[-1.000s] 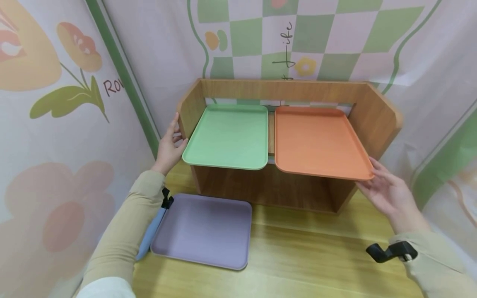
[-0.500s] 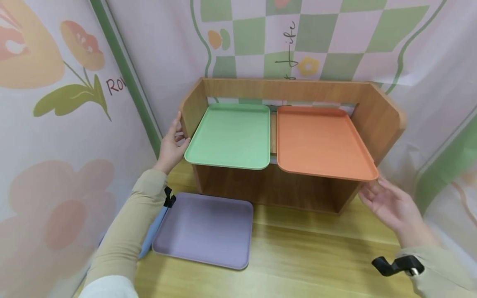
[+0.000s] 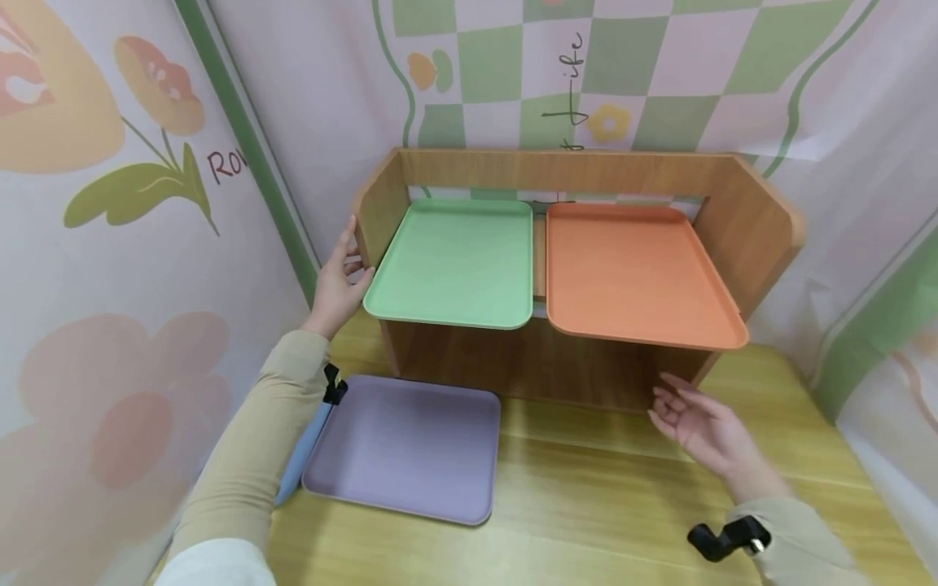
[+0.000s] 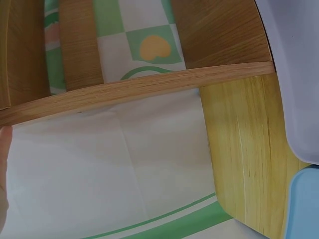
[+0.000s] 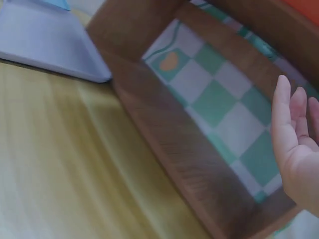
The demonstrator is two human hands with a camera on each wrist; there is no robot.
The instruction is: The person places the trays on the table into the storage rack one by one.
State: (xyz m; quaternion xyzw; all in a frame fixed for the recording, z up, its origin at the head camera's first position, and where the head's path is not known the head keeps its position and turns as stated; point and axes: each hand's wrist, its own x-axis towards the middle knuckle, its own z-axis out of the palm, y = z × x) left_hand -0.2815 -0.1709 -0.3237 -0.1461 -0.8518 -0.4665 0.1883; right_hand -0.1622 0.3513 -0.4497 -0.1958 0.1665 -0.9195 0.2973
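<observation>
Wooden shelf (image 3: 755, 228): left hand (image 3: 339, 285) open against side; right hand (image 3: 703, 427) open, below orange tray (image 3: 633, 273).

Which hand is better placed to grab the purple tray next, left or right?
Probably the right hand: it hovers open and free above the table. The left hand rests on the wooden shelf's side panel, though the purple tray lies nearer the left arm.

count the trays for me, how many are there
4: a green tray and an orange tray on the shelf, a purple tray on the table, a blue tray mostly hidden beside it.
</observation>
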